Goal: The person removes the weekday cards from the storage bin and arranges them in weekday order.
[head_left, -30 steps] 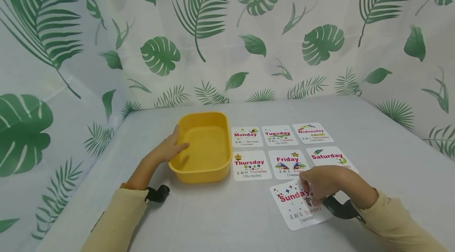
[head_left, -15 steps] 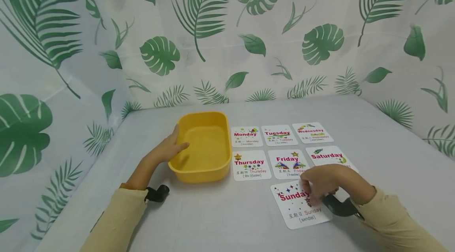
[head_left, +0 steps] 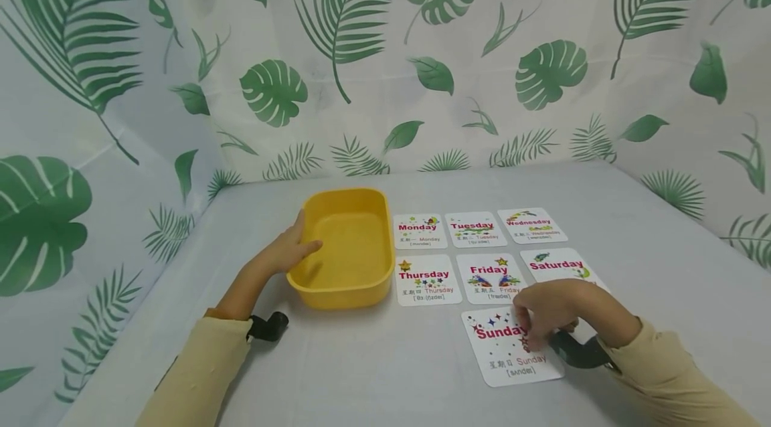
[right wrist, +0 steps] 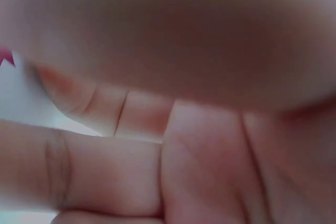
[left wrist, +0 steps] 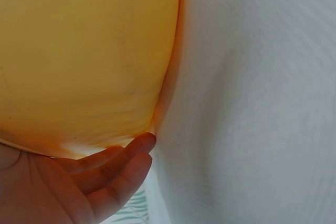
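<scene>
A yellow plastic tub (head_left: pixel 355 298) stands left of the cards. My left hand (head_left: pixel 289 247) grips its left wall, thumb inside and fingers outside; the left wrist view shows fingertips along the tub's outer wall (left wrist: pixel 89 61). At the front right, my right hand (head_left: pixel 548 312) holds the right side of the Sunday card (head_left: pixel 506 357), fingers bent down over it. That card lies slightly tilted on the table, its right edge partly hidden. In the right wrist view, the fingers (right wrist: pixel 105 174) and palm fill most of the frame, so the contact on the card is hidden.
Above the Sunday card lie two rows: Monday (head_left: pixel 419 233), Tuesday (head_left: pixel 476 231) and Wednesday (head_left: pixel 533 226) at the back, Thursday (head_left: pixel 427 283), Friday (head_left: pixel 489 280) and Saturday (head_left: pixel 557 265) in front. My right hand partly covers Saturday. A leaf-printed curtain (head_left: pixel 373 106) encloses the pale table (head_left: pixel 385 367).
The Sunday card has turned slightly and sits a little straighter, moved by my right hand. My left hand and the tub keep their place. The head view has shifted a touch.
</scene>
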`<state>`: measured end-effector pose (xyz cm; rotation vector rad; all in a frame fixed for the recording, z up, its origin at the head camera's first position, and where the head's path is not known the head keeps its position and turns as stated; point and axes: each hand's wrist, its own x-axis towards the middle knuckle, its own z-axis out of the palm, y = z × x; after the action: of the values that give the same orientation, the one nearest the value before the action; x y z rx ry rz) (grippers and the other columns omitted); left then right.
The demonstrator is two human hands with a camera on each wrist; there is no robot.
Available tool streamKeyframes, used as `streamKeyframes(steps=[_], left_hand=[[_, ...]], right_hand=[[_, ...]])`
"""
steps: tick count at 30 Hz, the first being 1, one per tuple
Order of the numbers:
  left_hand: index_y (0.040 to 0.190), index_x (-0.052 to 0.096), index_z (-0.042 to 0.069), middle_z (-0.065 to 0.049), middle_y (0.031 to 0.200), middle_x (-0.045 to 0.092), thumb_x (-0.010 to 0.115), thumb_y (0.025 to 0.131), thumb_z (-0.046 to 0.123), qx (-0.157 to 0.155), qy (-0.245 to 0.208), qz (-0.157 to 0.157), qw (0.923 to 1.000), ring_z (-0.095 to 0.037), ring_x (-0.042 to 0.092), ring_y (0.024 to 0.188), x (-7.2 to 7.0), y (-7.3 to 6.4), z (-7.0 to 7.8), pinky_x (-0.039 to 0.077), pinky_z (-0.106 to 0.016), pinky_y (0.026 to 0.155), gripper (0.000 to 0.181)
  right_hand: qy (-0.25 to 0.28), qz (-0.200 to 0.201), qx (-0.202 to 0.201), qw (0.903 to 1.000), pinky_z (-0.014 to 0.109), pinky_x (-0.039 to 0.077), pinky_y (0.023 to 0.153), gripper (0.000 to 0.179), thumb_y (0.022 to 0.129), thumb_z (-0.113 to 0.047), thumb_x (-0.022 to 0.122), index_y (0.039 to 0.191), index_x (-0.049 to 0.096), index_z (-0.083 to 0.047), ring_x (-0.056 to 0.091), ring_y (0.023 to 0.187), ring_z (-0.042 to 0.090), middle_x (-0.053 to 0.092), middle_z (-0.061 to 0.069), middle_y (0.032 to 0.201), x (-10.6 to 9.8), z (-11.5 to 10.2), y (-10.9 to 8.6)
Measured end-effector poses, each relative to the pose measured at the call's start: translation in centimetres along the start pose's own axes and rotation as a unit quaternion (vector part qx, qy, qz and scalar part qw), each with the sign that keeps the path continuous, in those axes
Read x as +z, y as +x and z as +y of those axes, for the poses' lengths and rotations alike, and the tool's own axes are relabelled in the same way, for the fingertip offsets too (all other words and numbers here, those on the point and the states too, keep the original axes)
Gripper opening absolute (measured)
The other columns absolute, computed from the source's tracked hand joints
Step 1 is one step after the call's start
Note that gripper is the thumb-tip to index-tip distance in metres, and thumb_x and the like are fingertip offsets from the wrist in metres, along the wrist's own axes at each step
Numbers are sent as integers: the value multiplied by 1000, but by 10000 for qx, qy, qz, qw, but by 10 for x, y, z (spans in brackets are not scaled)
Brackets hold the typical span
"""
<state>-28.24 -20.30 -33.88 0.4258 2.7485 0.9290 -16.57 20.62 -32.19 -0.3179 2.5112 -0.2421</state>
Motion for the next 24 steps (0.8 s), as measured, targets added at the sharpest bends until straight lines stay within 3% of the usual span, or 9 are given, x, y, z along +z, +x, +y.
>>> streamKeyframes(steps=[17,24], left_hand=[[141,-15,-6,-33,146,11,43,96,28,-58,53,28,10000,-42,29,130,3,3,0,27,-52,105,81],[141,-15,-5,-31,148,7,43,96,29,-38,-64,-16,10000,-42,24,133,7,0,-3,25,-52,106,81]], right_hand=[[-147,180,278,9993,25,37,50,21,71,-21,75,74,55,-14,47,59,16,51,0,72,1,3,0],[28,335,470,9983,24,35,48,29,73,-36,73,79,56,-14,44,54,14,52,2,63,-2,8,-1]])
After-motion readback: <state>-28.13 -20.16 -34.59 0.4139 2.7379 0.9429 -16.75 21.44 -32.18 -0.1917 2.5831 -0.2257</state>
